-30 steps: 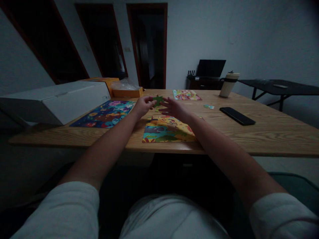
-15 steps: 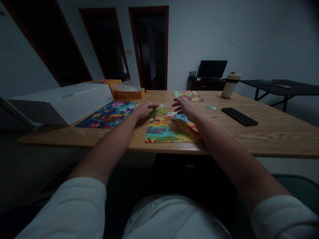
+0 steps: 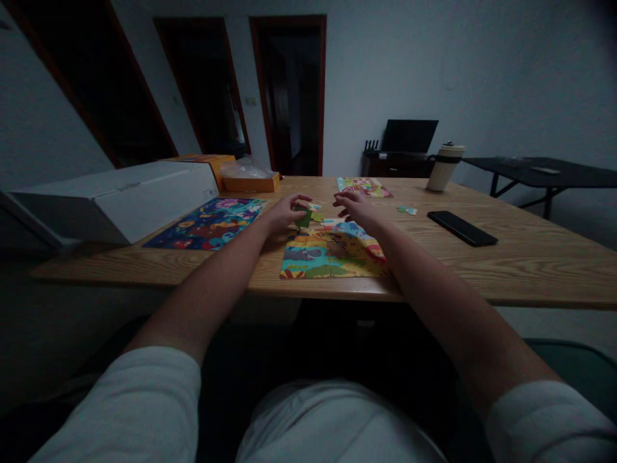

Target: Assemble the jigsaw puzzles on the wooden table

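Note:
My left hand [image 3: 284, 213] pinches a green puzzle piece [image 3: 304, 219] at the far left corner of a colourful jigsaw puzzle [image 3: 331, 256] lying near the wooden table's front edge [image 3: 434, 292]. My right hand [image 3: 355, 209] hovers over the puzzle's far edge with fingers curled, and whether it holds anything is unclear. A few loose pieces [image 3: 315, 208] lie on the table between the two hands.
A finished dark blue puzzle [image 3: 208, 222] lies to the left beside a long white box [image 3: 120, 196]. Behind are an orange box [image 3: 250, 182], another puzzle [image 3: 364, 187], two loose pieces [image 3: 407, 209], a black phone [image 3: 461, 227] and a tumbler [image 3: 444, 167].
Both hands held the green piece up in the air a second ago. My left hand has since brought it down to the puzzle's far left corner, and my right hand let go.

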Demonstrator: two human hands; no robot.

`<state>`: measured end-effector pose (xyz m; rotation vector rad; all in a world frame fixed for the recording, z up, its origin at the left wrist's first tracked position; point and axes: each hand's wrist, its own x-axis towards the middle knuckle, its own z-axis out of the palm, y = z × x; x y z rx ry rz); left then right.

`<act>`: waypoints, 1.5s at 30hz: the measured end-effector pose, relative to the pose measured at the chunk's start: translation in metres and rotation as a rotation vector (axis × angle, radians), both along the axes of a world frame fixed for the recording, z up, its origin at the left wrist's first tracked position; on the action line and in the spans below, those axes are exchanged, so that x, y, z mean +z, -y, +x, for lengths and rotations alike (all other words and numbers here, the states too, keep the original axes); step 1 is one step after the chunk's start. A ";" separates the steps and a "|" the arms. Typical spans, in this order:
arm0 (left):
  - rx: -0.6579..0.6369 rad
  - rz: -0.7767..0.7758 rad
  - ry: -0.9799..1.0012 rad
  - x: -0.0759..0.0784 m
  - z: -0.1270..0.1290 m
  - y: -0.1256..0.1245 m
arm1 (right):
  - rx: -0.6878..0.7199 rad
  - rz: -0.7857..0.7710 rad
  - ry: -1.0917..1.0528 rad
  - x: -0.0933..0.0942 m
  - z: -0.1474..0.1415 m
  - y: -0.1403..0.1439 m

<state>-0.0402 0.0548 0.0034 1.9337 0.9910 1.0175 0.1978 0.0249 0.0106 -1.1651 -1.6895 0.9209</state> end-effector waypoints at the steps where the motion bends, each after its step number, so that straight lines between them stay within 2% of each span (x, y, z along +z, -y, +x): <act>1: -0.033 0.022 0.014 0.003 0.005 0.004 | 0.015 0.007 0.050 0.001 -0.001 0.002; 4: -0.047 0.134 0.052 0.008 0.019 0.014 | 0.131 0.023 0.160 0.007 -0.004 0.008; 7: 0.061 0.267 0.094 0.009 0.030 0.018 | 0.215 0.090 0.183 0.019 -0.002 0.005; 10: 0.164 0.331 0.102 0.009 0.029 0.017 | 0.179 0.120 0.212 0.034 0.016 -0.008; 12: 0.187 0.333 0.026 0.007 0.023 0.015 | 0.076 0.111 0.194 0.036 0.039 -0.017; 14: 0.170 0.315 -0.123 0.003 0.015 0.011 | -0.090 0.067 0.110 0.030 0.065 -0.023; 16: 0.137 0.277 -0.255 -0.003 0.007 0.006 | -0.219 -0.062 0.048 0.015 0.089 -0.024; 19: 0.102 0.215 -0.320 -0.011 -0.001 -0.003 | -0.308 -0.195 0.118 -0.007 0.114 -0.023; 22: 0.108 0.194 -0.322 -0.015 -0.005 -0.008 | -0.352 -0.153 0.205 -0.016 0.124 -0.023; 27: 0.138 0.156 -0.336 -0.010 -0.010 -0.005 | -0.419 -0.104 0.425 -0.021 0.128 -0.030; 32: 0.166 0.191 -0.442 -0.007 -0.011 -0.001 | -0.427 -0.157 0.646 -0.030 0.134 -0.036; 36: 0.158 0.218 -0.474 -0.008 -0.012 -0.002 | -0.412 -0.129 0.792 -0.032 0.135 -0.036; 40: 0.165 0.187 -0.423 -0.010 -0.013 -0.005 | -0.297 -0.038 0.817 -0.031 0.132 -0.034; 43: 0.138 0.149 -0.389 -0.013 -0.015 -0.009 | -0.202 -0.034 0.828 -0.030 0.132 -0.033; 45: 0.101 0.136 -0.412 -0.015 -0.016 -0.012 | -0.187 -0.039 0.826 -0.029 0.132 -0.032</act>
